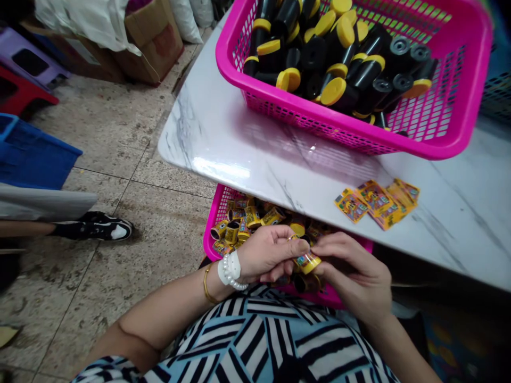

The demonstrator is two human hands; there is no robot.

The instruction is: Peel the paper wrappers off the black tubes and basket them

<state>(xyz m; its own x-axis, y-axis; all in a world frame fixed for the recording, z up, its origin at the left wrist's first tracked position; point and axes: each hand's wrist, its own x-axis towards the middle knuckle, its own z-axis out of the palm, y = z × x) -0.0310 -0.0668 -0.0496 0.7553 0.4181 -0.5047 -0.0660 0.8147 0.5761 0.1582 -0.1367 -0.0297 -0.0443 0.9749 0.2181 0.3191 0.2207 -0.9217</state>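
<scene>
Between both hands is a small black tube with a yellow cap and a bright printed yellow label (306,261). My left hand (275,250) is closed around it, thumb on top. The fingers of my right hand (351,268) pinch its other side, near the yellow end. Beneath my hands, a lower pink basket (211,234) holds many labelled yellow tubes (252,217). On the table edge, to the right of my hands, lie several flat printed yellow labels (377,203).
A large pink basket (359,139) of black tubes with yellow caps (334,90) stands on the white marbled table (199,133). To the left are a blue crate (35,154), cardboard boxes (154,40), stools (32,56) and another person's shoe (106,226).
</scene>
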